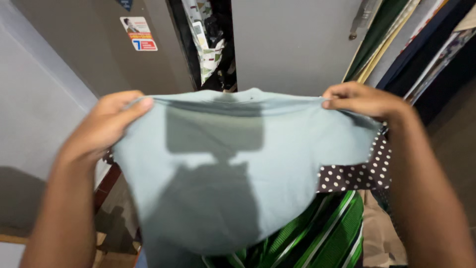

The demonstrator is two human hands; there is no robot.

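A pale blue-grey cloth garment (233,173) hangs spread out in front of me, held up by its top edge. My left hand (106,124) pinches the left corner of that edge between thumb and fingers. On the other side, my right hand (362,100) grips the right corner. A dark shadow falls across the middle of the cloth. Its lower edge hangs loose and blurred.
Below the garment lie a green striped fabric (332,233) and a dark cloth with white dots (362,171). A grey door with a sticker (141,34) stands at the back left, a grey panel (292,39) at the middle, and stacked fabrics (421,39) at the right.
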